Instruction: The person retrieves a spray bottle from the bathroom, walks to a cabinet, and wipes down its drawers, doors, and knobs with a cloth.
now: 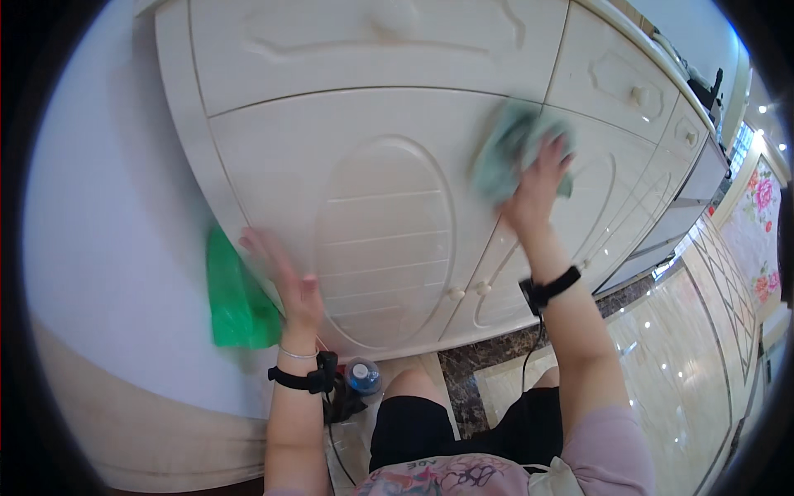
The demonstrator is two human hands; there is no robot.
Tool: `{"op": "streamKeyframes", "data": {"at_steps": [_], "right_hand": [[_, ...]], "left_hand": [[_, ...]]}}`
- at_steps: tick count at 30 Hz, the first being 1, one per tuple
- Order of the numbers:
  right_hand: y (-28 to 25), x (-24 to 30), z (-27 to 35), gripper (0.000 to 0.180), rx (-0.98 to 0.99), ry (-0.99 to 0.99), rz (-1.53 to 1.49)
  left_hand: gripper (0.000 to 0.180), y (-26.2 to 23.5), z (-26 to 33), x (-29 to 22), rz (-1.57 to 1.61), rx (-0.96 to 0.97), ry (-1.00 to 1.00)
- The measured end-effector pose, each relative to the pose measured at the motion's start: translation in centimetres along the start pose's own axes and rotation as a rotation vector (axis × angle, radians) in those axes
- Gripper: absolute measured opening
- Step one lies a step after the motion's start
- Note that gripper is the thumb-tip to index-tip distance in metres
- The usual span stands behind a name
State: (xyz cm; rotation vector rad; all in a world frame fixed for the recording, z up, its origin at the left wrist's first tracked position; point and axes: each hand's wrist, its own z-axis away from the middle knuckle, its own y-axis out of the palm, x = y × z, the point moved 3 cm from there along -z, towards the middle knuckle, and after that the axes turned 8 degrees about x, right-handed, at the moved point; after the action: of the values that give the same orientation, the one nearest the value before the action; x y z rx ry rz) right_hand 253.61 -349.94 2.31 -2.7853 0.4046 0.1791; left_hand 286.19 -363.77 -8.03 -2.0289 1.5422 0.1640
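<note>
A pale green cloth (499,153) lies bunched against the front of a cream cabinet (273,157), just below the drawers and near the upper part of the gap between two doors. My right hand (536,192) presses and holds it there, its fingers on the fabric; hand and cloth are blurred by motion. My left hand (291,285) holds nothing. Its fingers are stretched out and apart at the left edge of the left door, seemingly resting on the cabinet. Beside that hand, a bright green plastic bag (237,302) hangs or stands between cabinet and wall.
Round door knobs (456,293) stick out low on the doors, and a drawer knob (638,96) at the upper right. A clear bottle (363,377) with a white cap stands on the floor by my left wrist. Thin cables run from both wristbands. Glossy tiles (662,347) extend to the right.
</note>
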Motion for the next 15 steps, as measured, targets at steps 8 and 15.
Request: {"op": "streamKeyframes", "data": {"at_steps": [8, 15], "right_hand": [[7.2, 7.8, 17.0, 0.049, 1.041, -0.716, -0.471], [0.7, 8.7, -3.3, 0.058, 0.393, -0.382, -0.023]], "left_hand": [[0.103, -0.3, -0.1, 0.5, 0.073, 0.027, -0.065], [0.093, -1.0, 9.7, 0.7, 0.392, -0.109, -0.295]]}}
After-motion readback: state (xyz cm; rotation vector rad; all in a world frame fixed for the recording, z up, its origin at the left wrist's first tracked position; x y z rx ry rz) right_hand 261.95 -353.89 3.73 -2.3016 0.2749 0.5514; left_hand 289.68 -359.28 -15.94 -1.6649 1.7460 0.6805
